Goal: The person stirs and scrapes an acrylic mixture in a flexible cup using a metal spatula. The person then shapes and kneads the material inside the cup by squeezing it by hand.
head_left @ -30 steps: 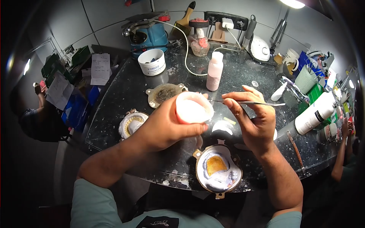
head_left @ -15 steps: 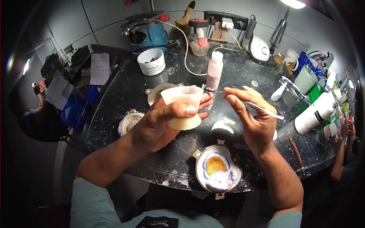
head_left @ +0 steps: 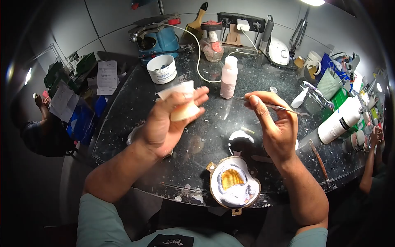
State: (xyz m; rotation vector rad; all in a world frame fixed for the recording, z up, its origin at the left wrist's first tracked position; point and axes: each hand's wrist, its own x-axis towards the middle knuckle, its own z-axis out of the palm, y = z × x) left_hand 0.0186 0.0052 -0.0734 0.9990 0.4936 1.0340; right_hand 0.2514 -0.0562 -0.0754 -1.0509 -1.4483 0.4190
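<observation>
My left hand (head_left: 164, 119) grips a small translucent cup (head_left: 183, 109) between thumb and fingers, tilted and blurred by motion. Pinched in my right hand (head_left: 273, 123) is a thin metal tool (head_left: 288, 109), its tip pointing left. Between and beyond the hands stands a clear bottle (head_left: 229, 78) with pink contents. Nearest my body, a round mould (head_left: 235, 181) holds white plaster with an orange mesh patch. A white curved piece (head_left: 238, 136) lies on the worktop behind it. My left hand and forearm partly hide another round mould (head_left: 134, 135).
A white tub (head_left: 161, 69) and a blue machine (head_left: 158, 43) stand at the back left. At the right are a white bottle (head_left: 339, 125), a brown-handled tool (head_left: 318, 158) and a mesh holder (head_left: 330, 85). Parts of other people show at both far sides.
My left hand has swung left and away from my right hand, tipping the cup from facing me to sideways. My right hand has stayed nearly in place, with the tool's angle shifting.
</observation>
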